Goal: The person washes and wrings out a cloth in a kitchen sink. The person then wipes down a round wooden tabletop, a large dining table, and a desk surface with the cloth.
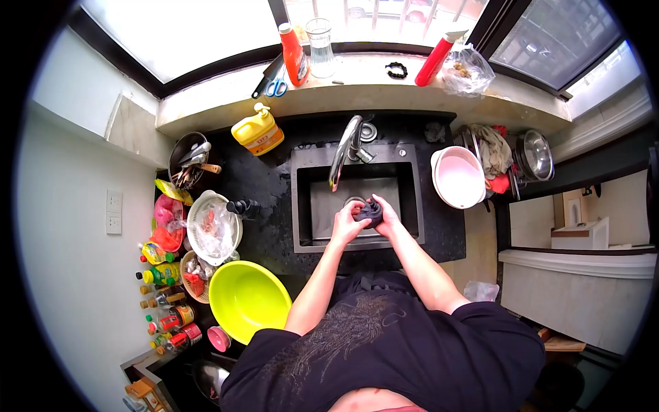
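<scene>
Over the sink (295,206), toward its front edge, a dark bundled thing, which looks like cloth (371,213), is held b/w two hands, prob. so that any drip falls inside & not on the surface (268,213). The left hand (347,222) grips it from one side w/ bent fingers; the right hand (388,215) closes on the other side, so the bundle prob. cannot open easily. Just beyond is the faucet (355,134), its spout apart from the cloth. Left of the sink stands a yellow jug (258,132), prob. for quick reach. A pink basin (458,177) is at the right end, near the sink; a lime-green basin (247,302) is near the left arm. On the sill (371,75), an orange-red bottle (294,58) & a red bottle (436,60) stand, prob. to save working space.
</scene>
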`<act>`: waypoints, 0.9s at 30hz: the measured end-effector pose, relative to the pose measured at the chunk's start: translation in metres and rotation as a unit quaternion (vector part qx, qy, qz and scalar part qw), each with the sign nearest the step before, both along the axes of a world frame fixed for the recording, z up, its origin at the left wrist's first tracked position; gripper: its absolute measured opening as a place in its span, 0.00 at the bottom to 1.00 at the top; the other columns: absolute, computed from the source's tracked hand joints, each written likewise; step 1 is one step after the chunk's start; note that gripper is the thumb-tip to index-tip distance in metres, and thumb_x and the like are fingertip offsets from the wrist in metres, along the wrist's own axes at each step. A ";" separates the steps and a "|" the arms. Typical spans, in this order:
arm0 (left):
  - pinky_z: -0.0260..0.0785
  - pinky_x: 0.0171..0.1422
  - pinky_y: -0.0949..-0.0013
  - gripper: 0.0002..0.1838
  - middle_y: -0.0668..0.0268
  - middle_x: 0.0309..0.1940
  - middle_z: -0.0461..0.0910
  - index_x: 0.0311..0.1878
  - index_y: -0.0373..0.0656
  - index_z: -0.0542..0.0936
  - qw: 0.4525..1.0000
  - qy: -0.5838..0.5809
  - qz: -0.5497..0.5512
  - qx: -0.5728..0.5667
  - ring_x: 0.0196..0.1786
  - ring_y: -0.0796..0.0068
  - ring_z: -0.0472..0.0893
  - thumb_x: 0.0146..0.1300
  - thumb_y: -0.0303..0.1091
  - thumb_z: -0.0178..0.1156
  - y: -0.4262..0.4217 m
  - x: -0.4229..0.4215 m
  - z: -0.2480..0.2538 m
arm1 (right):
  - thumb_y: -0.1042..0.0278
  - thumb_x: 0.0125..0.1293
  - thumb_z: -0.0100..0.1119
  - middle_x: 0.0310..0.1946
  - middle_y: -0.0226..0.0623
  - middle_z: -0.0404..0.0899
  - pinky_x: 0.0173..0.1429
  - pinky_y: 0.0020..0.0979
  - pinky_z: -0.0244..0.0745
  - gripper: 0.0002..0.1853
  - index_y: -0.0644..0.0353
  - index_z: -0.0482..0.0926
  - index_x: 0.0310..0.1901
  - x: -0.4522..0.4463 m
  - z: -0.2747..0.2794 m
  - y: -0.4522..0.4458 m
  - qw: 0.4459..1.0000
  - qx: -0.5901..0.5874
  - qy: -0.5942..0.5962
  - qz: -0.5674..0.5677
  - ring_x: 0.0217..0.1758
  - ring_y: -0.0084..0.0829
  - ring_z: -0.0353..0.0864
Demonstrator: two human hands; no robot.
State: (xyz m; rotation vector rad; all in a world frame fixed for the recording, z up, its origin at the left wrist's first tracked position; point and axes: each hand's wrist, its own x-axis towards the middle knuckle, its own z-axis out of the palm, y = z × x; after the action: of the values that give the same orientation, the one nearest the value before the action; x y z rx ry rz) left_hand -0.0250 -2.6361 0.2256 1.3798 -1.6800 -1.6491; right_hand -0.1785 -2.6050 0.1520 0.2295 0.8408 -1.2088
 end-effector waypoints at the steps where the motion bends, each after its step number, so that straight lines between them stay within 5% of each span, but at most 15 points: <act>1: 0.75 0.53 0.67 0.25 0.54 0.43 0.84 0.49 0.39 0.79 1.000 -0.027 0.009 0.007 0.46 0.71 0.83 0.43 0.27 0.73 -0.001 0.000 0.008 | 0.52 0.65 0.62 0.32 0.33 0.81 0.50 0.36 0.78 0.14 0.54 0.76 0.34 0.000 0.000 0.001 1.000 0.016 0.017 -0.019 0.39 0.32 0.82; 10: 0.78 0.48 0.66 0.24 0.60 0.40 0.80 0.47 0.43 0.82 0.976 -0.085 -0.023 -0.198 0.42 0.67 0.83 0.42 0.24 0.74 -0.003 0.012 -0.005 | 0.62 0.65 0.62 0.29 0.26 0.76 0.42 0.29 0.73 0.08 0.53 0.75 0.32 0.009 -0.005 0.004 0.990 -0.057 0.132 -0.006 0.35 0.23 0.77; 15: 0.78 0.50 0.68 0.28 0.61 0.43 0.75 0.51 0.43 0.80 0.987 0.016 0.074 -0.139 0.42 0.66 0.82 0.42 0.21 0.73 0.000 0.007 0.008 | 0.66 0.70 0.53 0.39 0.33 0.81 0.49 0.27 0.76 0.09 0.60 0.79 0.45 0.014 0.003 0.001 0.968 -0.150 0.185 0.081 0.44 0.25 0.81; 24: 0.77 0.41 0.74 0.30 0.66 0.38 0.68 0.54 0.44 0.76 0.986 0.102 0.029 -0.131 0.39 0.75 0.79 0.44 0.21 0.73 -0.005 0.008 0.026 | 0.50 0.71 0.54 0.42 0.32 0.82 0.51 0.24 0.73 0.22 0.63 0.82 0.47 0.009 0.048 -0.007 0.937 -0.142 0.215 0.236 0.45 0.22 0.80; 27: 0.74 0.42 0.70 0.29 0.65 0.37 0.69 0.54 0.43 0.76 0.977 0.039 -0.034 -0.207 0.40 0.73 0.77 0.44 0.21 0.72 -0.011 0.007 0.031 | 0.56 0.66 0.62 0.42 0.32 0.82 0.48 0.24 0.73 0.18 0.63 0.82 0.47 0.007 0.047 -0.004 0.926 -0.167 0.211 0.266 0.45 0.20 0.80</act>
State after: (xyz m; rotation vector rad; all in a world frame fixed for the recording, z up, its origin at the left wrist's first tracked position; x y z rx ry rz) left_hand -0.0184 -2.6471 0.2571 1.0525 -1.9056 -1.2692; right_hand -0.1714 -2.6093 0.1994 -0.5309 0.9673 -0.8690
